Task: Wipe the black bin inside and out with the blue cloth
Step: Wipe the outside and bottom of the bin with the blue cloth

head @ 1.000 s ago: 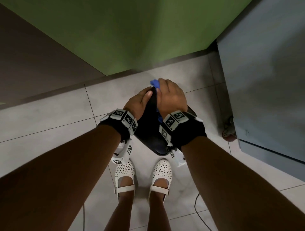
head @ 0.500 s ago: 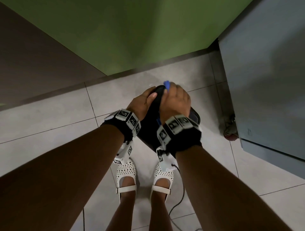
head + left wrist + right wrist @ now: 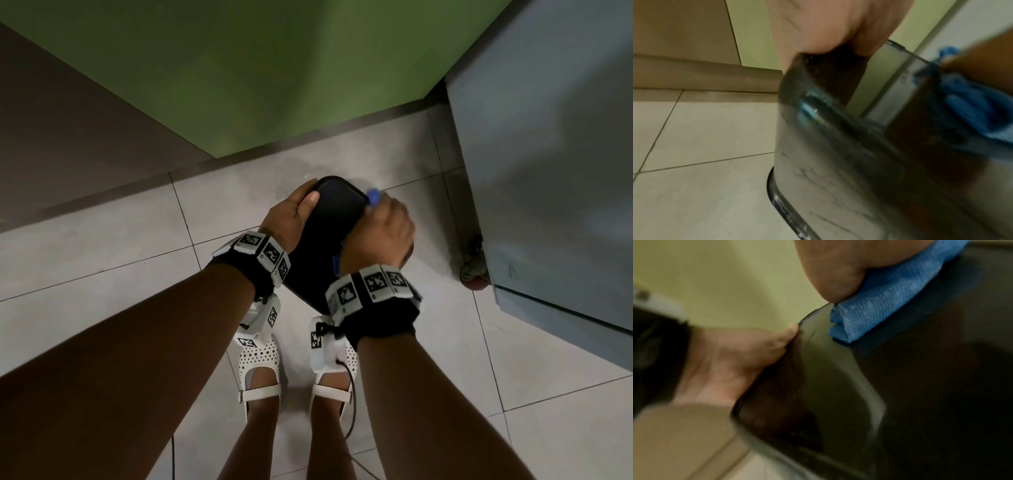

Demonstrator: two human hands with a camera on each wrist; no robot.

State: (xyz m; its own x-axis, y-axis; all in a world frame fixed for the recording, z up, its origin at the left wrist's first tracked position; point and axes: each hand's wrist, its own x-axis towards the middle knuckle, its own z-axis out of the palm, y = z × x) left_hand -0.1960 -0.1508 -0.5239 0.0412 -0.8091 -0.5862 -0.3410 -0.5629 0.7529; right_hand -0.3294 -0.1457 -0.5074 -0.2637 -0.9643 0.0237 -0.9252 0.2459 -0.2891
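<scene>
I hold the black bin tilted above the floor, its flat bottom end turned up and away from me. My left hand grips the left edge of that end, thumb on the bottom face. On the bin's right side wall, my right hand holds the blue cloth bunched under its fingers. In the left wrist view the bin shows scuffed, with the cloth on its far side. The right wrist view shows the cloth pressed flat on the bin, and my left hand beyond.
A grey cabinet on castors stands close at the right. A green wall and a brown panel close off the front. My feet in white shoes stand on the pale tiles, a thin cable beside them.
The bin has turned so its bottom end now faces up. My right hand with the cloth has slid from that end round to the right side wall. The left hand keeps its grip.
</scene>
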